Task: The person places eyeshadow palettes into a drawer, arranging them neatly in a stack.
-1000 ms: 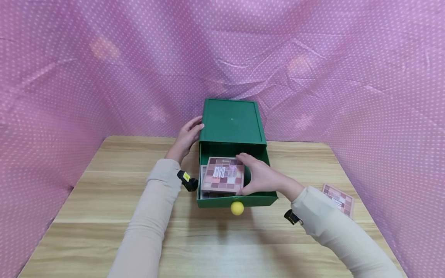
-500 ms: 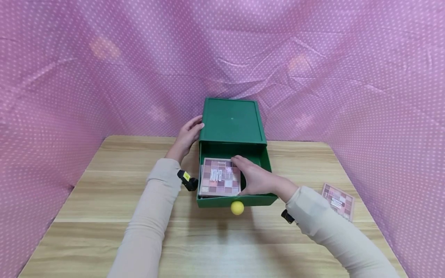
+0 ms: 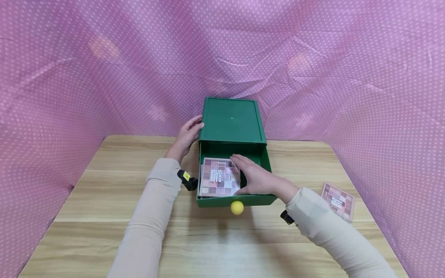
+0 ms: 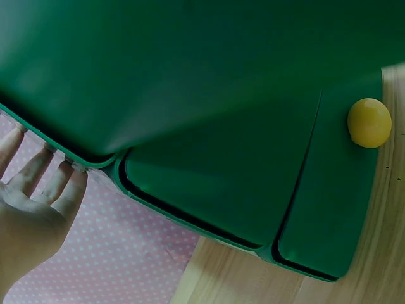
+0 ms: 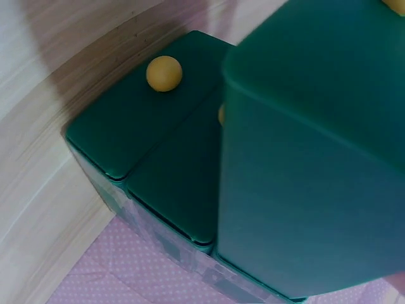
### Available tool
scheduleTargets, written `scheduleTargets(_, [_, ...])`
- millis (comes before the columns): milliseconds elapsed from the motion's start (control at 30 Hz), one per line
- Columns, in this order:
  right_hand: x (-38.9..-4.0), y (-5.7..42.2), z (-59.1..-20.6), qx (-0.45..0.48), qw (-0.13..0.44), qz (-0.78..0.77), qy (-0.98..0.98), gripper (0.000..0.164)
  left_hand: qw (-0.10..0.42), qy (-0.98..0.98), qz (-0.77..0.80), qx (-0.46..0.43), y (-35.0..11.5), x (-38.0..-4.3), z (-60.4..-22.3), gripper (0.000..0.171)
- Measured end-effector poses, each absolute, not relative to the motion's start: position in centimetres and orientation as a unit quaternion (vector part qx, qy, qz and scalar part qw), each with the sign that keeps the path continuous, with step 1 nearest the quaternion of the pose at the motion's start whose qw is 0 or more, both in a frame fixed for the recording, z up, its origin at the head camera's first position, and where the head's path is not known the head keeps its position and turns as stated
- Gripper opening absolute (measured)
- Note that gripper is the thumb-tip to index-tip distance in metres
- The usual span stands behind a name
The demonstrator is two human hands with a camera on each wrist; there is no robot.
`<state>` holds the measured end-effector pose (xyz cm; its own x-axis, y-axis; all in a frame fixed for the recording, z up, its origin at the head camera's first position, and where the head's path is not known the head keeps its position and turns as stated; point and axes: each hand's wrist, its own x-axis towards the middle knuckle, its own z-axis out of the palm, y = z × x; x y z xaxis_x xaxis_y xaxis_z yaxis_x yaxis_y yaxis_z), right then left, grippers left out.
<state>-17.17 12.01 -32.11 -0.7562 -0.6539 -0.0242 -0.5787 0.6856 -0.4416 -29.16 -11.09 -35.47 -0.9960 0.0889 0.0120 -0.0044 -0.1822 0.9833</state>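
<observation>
In the head view, the top drawer (image 3: pixel 255 200) of a green cabinet (image 3: pixel 231 119) is pulled out, with a yellow round knob (image 3: pixel 237 207) on its front. Inside, at the left, lies a pink eyeshadow palette (image 3: pixel 219 181) with a grid of shades and white lettering. My right hand (image 3: pixel 259 177) reaches into the drawer and grips the palette's right side, fingers at its far edge and thumb at its near edge. Against the cabinet's left side rests my left hand (image 3: pixel 185 139); the left wrist view shows its extended fingertips (image 4: pixel 77 167) at the cabinet's edge.
Another eyeshadow palette (image 3: pixel 338 200) lies on the wooden table (image 3: pixel 104 200) at the right. Below the pulled-out drawer, the right wrist view shows closed drawers (image 5: pixel 126 120) with yellow knobs. Pink dotted cloth (image 3: pixel 156 69) hangs behind the table and along both sides.
The right hand has lowered the palette and shifted it left, so it now lies flat in the drawer over what was under it. The left hand has stayed at the cabinet's side.
</observation>
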Motion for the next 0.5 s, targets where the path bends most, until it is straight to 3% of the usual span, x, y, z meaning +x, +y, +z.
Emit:
scheduleTargets(267, [-16.8,13.6,-29.5,-0.336,0.041,-0.301,0.892,0.088,0.017,0.63,0.775,0.049,-11.1,-29.1,-35.7,0.043])
scheduleTargets(500, [-17.2,17.3,-27.9,-0.242,-0.002,-0.402,0.883,0.087,0.04,0.632,0.773,0.029,-11.1,-29.1,-35.2,0.045])
